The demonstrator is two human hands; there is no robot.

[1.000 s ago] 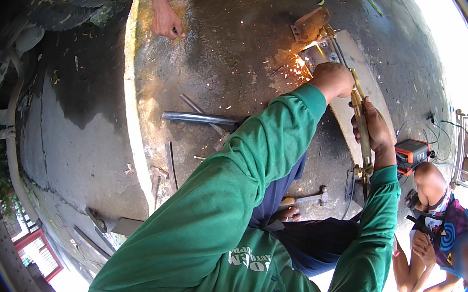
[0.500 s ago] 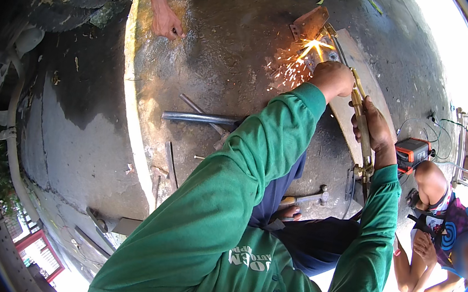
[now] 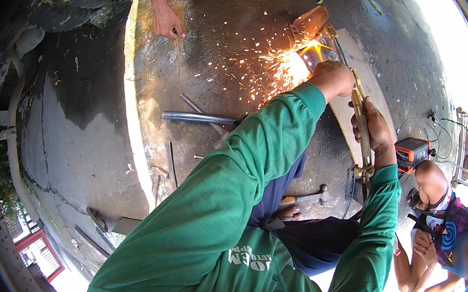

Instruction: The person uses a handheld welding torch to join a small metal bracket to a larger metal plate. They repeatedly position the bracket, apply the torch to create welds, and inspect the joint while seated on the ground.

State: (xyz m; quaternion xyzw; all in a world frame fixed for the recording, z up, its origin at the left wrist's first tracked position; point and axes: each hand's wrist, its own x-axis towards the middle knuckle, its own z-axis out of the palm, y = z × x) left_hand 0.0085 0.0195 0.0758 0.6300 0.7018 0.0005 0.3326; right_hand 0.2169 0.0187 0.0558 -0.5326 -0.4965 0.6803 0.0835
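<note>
My right hand is wrapped round the handle of a brass cutting torch. Farther forward, my left hand is closed in a fist against the front of the torch; its fingertips are hidden. The torch's tubes reach to a bent head at the far end. A yellow flame and bright sparks burst out beside a rusty metal plate, spraying leftward. Under the torch lies a long grey-brown flat piece on the concrete.
A hammer lies near my foot. Metal tubes and a strip lie left of me. Another person's hand hangs at the upper left. To the right, an orange-and-black machine stands by a seated person.
The spark spray has grown much larger and spreads farther left and down across the concrete. Both my hands and the torch stay nearly in place.
</note>
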